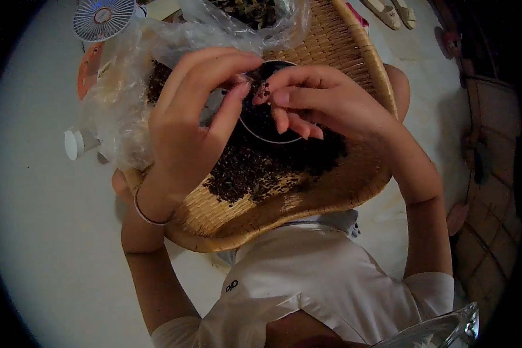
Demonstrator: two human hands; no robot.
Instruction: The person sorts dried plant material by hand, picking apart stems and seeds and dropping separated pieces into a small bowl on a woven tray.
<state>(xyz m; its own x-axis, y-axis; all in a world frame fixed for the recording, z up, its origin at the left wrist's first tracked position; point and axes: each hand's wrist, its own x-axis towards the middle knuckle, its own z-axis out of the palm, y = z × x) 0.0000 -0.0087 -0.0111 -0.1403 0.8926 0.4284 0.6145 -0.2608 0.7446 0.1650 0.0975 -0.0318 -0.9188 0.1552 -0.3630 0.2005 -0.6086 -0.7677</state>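
Note:
A woven basket tray [214, 223] rests across the person's lap, with dark crumbly bits [238, 171] scattered and heaped on it. On the tray stands a round container [271, 139] with a pale rim and dark contents, partly covered by my right hand. My left hand [194, 95] is held at the container's left edge, thumb and forefinger brought together in a pinch. My right hand [325, 98] hovers over the container, its thumb against the forefinger and dark specks stuck to the fingertips. Both sets of fingertips nearly meet; whatever they pinch is too small to name.
A clear plastic bag [119, 110] lies over the tray's left and far side. Leafy dark material [252, 11] shows in the bag at the top. A small fan [102, 16], a white cup [78, 144] and a pair of slippers [391, 13] are on the floor.

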